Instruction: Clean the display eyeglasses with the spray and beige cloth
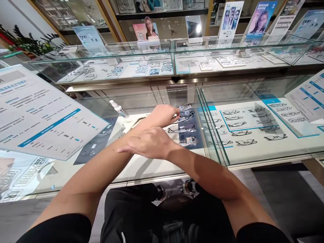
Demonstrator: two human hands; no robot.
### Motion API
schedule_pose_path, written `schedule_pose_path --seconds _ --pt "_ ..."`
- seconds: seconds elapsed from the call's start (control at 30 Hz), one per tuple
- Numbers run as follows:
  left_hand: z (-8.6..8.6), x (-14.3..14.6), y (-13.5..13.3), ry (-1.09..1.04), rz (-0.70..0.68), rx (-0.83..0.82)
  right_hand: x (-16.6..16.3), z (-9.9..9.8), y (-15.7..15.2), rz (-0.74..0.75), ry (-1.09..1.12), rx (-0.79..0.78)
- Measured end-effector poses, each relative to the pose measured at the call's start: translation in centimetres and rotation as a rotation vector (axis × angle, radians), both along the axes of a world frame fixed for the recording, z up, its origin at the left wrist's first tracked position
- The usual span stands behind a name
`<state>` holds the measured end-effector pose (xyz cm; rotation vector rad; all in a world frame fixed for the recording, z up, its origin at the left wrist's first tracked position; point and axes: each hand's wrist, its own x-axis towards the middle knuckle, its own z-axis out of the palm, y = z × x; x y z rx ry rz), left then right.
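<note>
My left hand is held above the glass counter, its fingers curled in loosely. No object sticks out of it, though the inside of its palm is hidden. Across my left forearm, just behind the wrist, lies my right hand, closed around it with the thumb along the near side; its other fingers are partly hidden. Beyond and below the hands, several eyeglasses rest on a dark display board in the case. A small white spray bottle stands left of my left hand.
A large printed sign leans on the left, another sign on the right. More eyeglasses fill the right-hand case. Behind runs a second glass showcase topped with advertising stands. My legs are close to the counter.
</note>
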<state>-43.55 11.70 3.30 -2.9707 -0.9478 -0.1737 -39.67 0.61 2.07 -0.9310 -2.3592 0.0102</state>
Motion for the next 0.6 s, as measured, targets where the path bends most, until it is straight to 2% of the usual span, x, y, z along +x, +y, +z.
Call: schedule_pose_path --seconds 0.13,0.33,0.43,0.6 --pt "-0.8 2.1 0.3 0.067 -0.011 -0.004 0.4 -0.3 0.6 0.062 0.115 0.072" --pt "-1.6 3.4 1.0 0.093 -0.011 -0.063 0.5 -0.2 1.0 0.056 0.168 0.039" --pt "-1.3 3.8 1.6 0.123 0.013 -0.087 0.6 0.2 0.7 0.032 0.157 0.034" --pt "-0.3 3.9 3.3 0.204 0.147 -0.004 1.0 0.7 0.6 0.027 0.121 0.026"
